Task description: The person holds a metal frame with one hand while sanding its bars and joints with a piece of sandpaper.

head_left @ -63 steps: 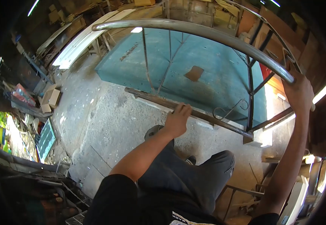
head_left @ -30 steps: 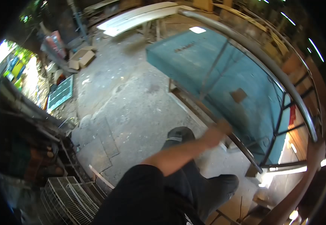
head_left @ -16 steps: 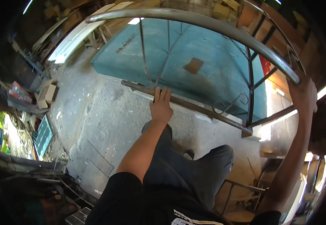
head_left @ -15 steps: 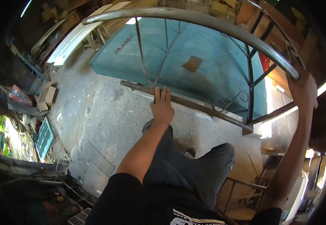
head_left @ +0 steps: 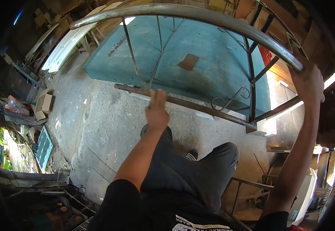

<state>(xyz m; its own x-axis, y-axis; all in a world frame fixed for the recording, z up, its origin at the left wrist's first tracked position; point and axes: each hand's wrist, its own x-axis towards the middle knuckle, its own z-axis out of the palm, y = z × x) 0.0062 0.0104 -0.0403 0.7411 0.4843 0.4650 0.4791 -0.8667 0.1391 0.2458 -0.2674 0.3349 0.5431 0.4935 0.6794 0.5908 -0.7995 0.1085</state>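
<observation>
A metal railing (head_left: 179, 101) with a thick curved top tube (head_left: 167, 9), thin rods and a scrolled piece stands tilted in front of me. My right hand (head_left: 307, 81) is closed around the right end of the curved tube. Over the lower bar, left of its middle, lie the fingers of my left hand (head_left: 158, 111); they are close together and slightly blurred, and the thumb is hidden. A large teal slab (head_left: 148, 50) with a brown patch shows through the rods, behind the lower bar.
White boards (head_left: 65, 48) lean at the far left. A cardboard box (head_left: 43, 104) and a teal grille (head_left: 44, 148) sit on the left side of the concrete floor (head_left: 94, 111). A metal stand (head_left: 248, 184) is beside my leg on the right.
The railing and both hands appear slightly further left and higher in view, as does the surrounding scene. My left hand's fingers look closer together; my right hand keeps its hold.
</observation>
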